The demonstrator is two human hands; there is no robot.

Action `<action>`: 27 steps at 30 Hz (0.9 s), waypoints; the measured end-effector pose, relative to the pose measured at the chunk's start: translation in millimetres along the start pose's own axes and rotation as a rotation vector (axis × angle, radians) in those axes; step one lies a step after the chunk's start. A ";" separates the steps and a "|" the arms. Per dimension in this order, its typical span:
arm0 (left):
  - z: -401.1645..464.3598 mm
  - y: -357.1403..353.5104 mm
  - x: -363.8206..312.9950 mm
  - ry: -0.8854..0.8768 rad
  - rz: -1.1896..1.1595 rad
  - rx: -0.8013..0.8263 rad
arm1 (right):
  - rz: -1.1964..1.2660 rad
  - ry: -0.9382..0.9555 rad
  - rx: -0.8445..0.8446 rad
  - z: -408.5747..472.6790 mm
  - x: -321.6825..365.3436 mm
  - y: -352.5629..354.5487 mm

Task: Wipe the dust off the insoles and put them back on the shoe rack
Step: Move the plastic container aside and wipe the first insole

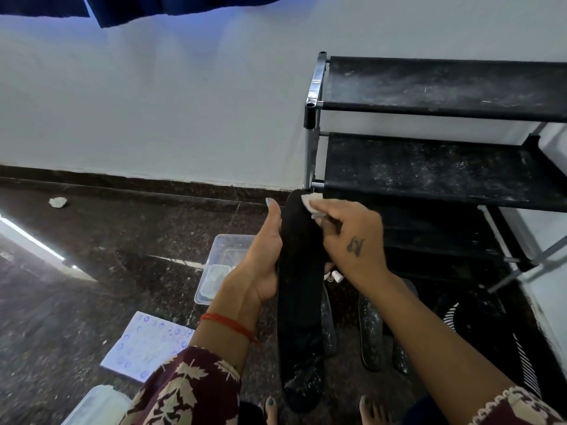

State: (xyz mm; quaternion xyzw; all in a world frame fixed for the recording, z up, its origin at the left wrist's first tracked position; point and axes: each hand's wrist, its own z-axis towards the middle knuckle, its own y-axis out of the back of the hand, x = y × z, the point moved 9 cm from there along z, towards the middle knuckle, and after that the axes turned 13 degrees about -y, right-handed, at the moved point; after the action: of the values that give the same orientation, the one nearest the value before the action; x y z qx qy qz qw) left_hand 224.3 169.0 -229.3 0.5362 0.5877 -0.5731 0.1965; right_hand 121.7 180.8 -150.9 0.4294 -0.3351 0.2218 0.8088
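Black insole (299, 289) up at centre frame, toe end toward 12 o'clock, heel toward 6. Left hand (260, 259) cupped along its 9 o'clock edge, thumb stretched up the side, fingers hidden behind, gripping it. Right hand (349, 237) at 1 o'clock of the insole, fingers pressed together on a white wipe (311, 204), wipe flat against the toe end. White dust speckled at the heel. More insoles (371, 332) flat on the floor (92, 271) at 4 o'clock, dusty too. Rack (429, 170) at 2 o'clock, black shelves streaked with dust. Clear tub (224, 259) at 9 o'clock of the hands, patterned pack (147, 345) at 7 o'clock, its blue marks unreadable. Crumpled wipe (57, 202) far off at 10 o'clock. No legible writing anywhere.
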 end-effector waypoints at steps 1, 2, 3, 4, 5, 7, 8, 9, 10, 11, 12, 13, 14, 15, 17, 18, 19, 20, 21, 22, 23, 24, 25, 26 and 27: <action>0.8 2.4 0.4 -0.010 0.040 -0.009 | -0.025 0.003 0.020 -2.0 3.3 -6.4; 1.0 3.8 0.4 -0.018 0.078 -0.020 | -0.037 0.014 0.033 -4.8 7.6 -11.7; 1.7 5.7 0.5 -0.026 0.108 -0.034 | -0.019 0.027 0.044 -7.8 12.2 -15.4; 2.4 7.8 0.5 -0.034 0.123 -0.044 | 0.028 0.038 0.061 -11.0 16.8 -17.8; 3.5 10.9 1.1 -0.037 0.123 -0.053 | 0.092 0.046 0.090 -13.7 21.2 -19.1; 4.2 14.6 1.1 -0.030 0.092 -0.077 | 0.230 0.011 0.180 -15.2 24.1 -21.0; 3.8 14.5 1.8 -0.014 0.068 -0.080 | 0.308 -0.053 0.237 -13.6 21.5 -21.2; 2.2 11.7 2.6 0.008 0.041 -0.072 | 0.395 -0.146 0.288 -11.1 15.4 -21.1; 0.9 8.2 3.4 0.027 0.009 -0.059 | 0.483 -0.250 0.311 -8.4 7.0 -19.4; 0.6 5.6 4.1 0.037 -0.009 -0.044 | 0.553 -0.344 0.295 -5.5 -3.9 -16.1; 0.5 1.9 4.7 0.044 -0.031 -0.019 | 0.585 -0.412 0.248 -2.4 -15.3 -11.5; 0.9 0.2 5.6 0.047 -0.050 -0.005 | 0.569 -0.449 0.181 1.1 -24.6 -5.6; 0.8 -1.9 5.5 0.043 -0.068 0.006 | 0.514 -0.460 0.117 3.4 -31.3 -0.6; 1.3 -2.3 5.3 0.035 -0.077 0.010 | 0.436 -0.445 0.075 4.4 -34.5 2.1; 0.9 -4.0 5.1 0.026 -0.067 0.017 | 0.257 -0.343 0.061 2.5 -26.9 -0.2; 1.0 -3.3 5.2 0.017 -0.048 0.009 | 0.192 -0.275 0.064 0.4 -19.3 -3.3; 1.1 -2.7 4.9 0.007 -0.021 -0.001 | 0.164 -0.217 0.067 -1.6 -12.4 -6.7; 1.3 -1.9 5.4 0.003 -0.001 -0.008 | 0.169 -0.174 0.075 -3.8 -5.4 -9.0; 2.0 -0.3 6.5 0.008 0.016 -0.011 | 0.193 -0.152 0.092 -5.2 0.0 -11.1; 2.0 0.5 7.0 0.017 0.022 -0.015 | 0.230 -0.149 0.126 -6.1 3.9 -13.3; 2.6 2.6 7.7 0.023 0.026 -0.025 | 0.282 -0.168 0.178 -6.4 7.1 -15.9; 2.0 3.0 8.0 0.033 0.014 -0.031 | 0.352 -0.205 0.245 -6.9 8.5 -18.7; 2.1 3.5 9.3 0.046 0.000 -0.033 | 0.442 -0.254 0.316 -7.5 9.4 -20.9; 2.3 3.2 10.4 0.058 -0.004 -0.023 | 0.542 -0.314 0.360 -7.6 9.1 -19.9; 1.8 1.9 10.5 0.063 -0.003 -0.012 | 0.626 -0.387 0.354 -5.7 3.0 -16.4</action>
State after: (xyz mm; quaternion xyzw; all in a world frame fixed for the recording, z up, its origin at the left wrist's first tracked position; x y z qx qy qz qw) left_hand 221.6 171.2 -239.5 0.5522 0.5976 -0.5527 0.1801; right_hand 136.3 177.1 -160.0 0.4733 -0.5522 0.4265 0.5378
